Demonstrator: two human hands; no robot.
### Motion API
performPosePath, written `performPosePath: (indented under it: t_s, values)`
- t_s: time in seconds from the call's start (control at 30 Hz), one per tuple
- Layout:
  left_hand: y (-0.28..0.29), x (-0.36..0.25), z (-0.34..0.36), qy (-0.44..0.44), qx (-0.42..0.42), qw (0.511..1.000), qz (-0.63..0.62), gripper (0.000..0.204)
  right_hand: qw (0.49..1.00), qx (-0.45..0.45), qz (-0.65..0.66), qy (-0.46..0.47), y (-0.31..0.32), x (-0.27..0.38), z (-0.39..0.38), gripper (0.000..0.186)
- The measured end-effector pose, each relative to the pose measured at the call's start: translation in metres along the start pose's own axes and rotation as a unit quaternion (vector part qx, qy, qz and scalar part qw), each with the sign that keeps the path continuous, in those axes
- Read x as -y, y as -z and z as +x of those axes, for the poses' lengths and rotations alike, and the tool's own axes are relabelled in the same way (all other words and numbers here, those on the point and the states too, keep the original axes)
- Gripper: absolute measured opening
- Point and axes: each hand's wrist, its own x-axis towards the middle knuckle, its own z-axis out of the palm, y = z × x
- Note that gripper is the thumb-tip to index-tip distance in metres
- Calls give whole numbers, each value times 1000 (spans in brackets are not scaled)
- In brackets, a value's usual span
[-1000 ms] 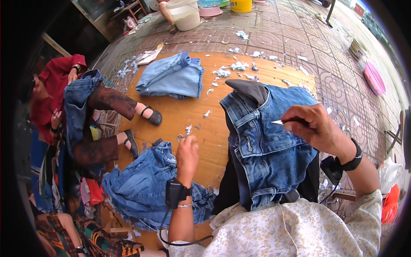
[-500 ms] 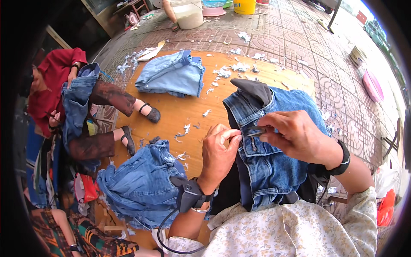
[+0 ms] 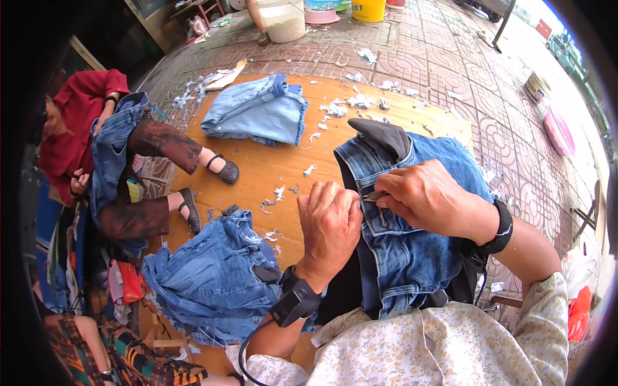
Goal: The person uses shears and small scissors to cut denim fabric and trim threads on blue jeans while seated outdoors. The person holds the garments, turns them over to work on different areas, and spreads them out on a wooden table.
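Observation:
Blue denim jeans point(image 3: 425, 257) lie across my lap, with the waistband and fly facing up and a dark grey pocket lining point(image 3: 380, 138) turned out. My left hand point(image 3: 327, 235) is closed at the waistband edge, thumb and fingers pinched together on the denim. In my right hand point(image 3: 431, 199) is a small pair of thread snips point(image 3: 373, 195), closed in by my fingers. Their metal tip points left at the waistband, just beside my left fingertips. Most of the snips is hidden by the right hand.
A wooden board point(image 3: 277, 180) bears folded light-blue jeans point(image 3: 257, 109), crumpled jeans point(image 3: 212, 276) and thread scraps point(image 3: 360, 101). At left a person in a red top point(image 3: 84, 128) handles other jeans; another person in plaid point(image 3: 141, 347) sits lower left. A pink basin point(image 3: 559, 132) stands at right.
My left hand has rolled over so its back faces up more, with the fingers curled. My right hand has shifted slightly left with the snips, bringing the tip closer to the left fingers.

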Motion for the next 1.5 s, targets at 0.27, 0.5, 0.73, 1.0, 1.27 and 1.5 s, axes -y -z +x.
performPosePath:
  t_s: [0.27,0.5,0.73,1.0,1.27,1.5]
  values:
    - [4,-1,0,7,-2,1000,22,10,1000,-12,10,6,-4,0,3,16]
    - [3,1,0,-3,-2,1000,20,13,999,-16,-18,24,-4,1,3,14]
    - [1,-1,0,9,6,999,32,10,999,-6,-34,21,1,8,4,13]
    - [3,0,-3,33,20,999,29,9,998,20,-55,11,0,9,6,16]
    - [-2,-1,-22,311,83,842,-433,22,995,50,-84,11,3,12,9,13]
    - [-16,-4,-25,390,41,665,-635,24,999,18,-34,18,3,9,2,15]
